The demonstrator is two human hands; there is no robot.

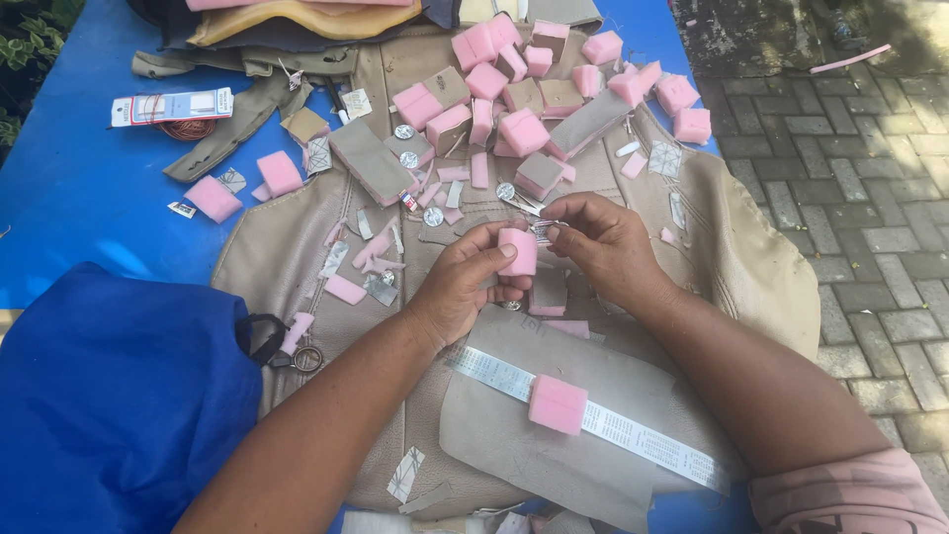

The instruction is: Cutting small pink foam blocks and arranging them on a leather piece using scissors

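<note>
My left hand (465, 282) grips a small pink foam piece (518, 251) between thumb and fingers, above a beige leather sheet (287, 237). My right hand (603, 242) pinches a small silvery metal part (543, 230) right against the foam's right side. Another pink foam block (558, 403) rests on a clear ruler (633, 435) lying across a grey-beige fabric piece (514, 435) in front of me. Both forearms reach in from the bottom of the view.
A pile of pink foam blocks (524, 129), some faced with beige fabric, lies at the back with round silver buttons (404, 132). Scissors (297, 354) sit at left by a blue bag (119, 396). The blue table (69, 188) holds scraps; a brick pavement (870, 198) lies right.
</note>
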